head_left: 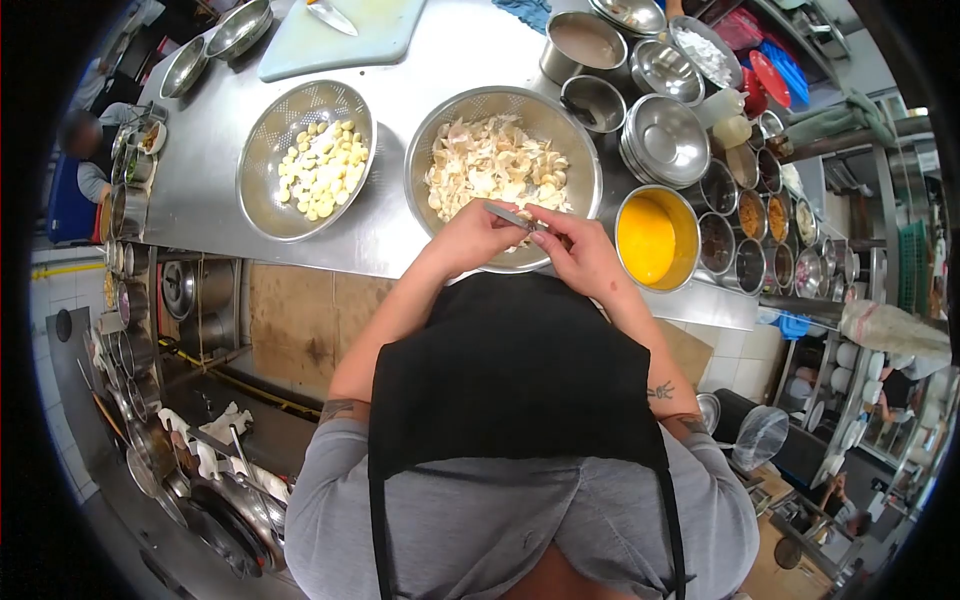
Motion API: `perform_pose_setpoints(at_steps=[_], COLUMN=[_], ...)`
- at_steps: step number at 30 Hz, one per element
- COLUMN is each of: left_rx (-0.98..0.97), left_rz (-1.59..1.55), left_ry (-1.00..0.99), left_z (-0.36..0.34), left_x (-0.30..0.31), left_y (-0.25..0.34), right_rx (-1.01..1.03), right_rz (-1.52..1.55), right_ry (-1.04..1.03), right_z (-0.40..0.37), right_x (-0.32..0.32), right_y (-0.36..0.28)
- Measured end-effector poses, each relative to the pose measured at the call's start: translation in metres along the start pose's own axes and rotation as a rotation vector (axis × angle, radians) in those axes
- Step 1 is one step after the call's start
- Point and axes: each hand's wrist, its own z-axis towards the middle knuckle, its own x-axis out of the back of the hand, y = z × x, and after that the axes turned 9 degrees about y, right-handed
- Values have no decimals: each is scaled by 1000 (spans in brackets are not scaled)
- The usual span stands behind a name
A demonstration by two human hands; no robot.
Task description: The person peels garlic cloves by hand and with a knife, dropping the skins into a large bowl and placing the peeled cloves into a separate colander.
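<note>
Both hands meet over the near rim of a perforated metal colander (420, 210), which holds a heap of pale, papery-skinned pieces that look like unpeeled garlic cloves (495, 165). My right hand (582, 258) is closed on a small knife (508, 215), its slim grey metal reaching left across the fingers of the other hand. My left hand (470, 240) is closed in a pinch beside the metal; what it pinches is hidden by the fingers. To the left, a second colander (258, 200) contains smooth pale-yellow pieces resembling peeled garlic cloves (322, 170).
A metal pot of yellow liquid (648, 240) stands close to my right hand. Stacked steel bowls (668, 140) and several small containers crowd the right side. At the back lies a cutting board (345, 35) with a knife (332, 17). Another person (90, 150) is at far left.
</note>
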Motion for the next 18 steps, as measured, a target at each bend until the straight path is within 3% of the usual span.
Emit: perform_pose_setpoints(at_steps=[11,18], left_rx=[122,160], left_rz=[-330,-207], left_ry=[-31,2], left_z=[-8,-9], left_x=[-16,-16], left_y=[-29,-34], right_rx=[-58,-28], right_rz=[77,167], right_ry=[-17,21], right_z=[-4,-7], right_x=[-8,-20], right_y=[7,23])
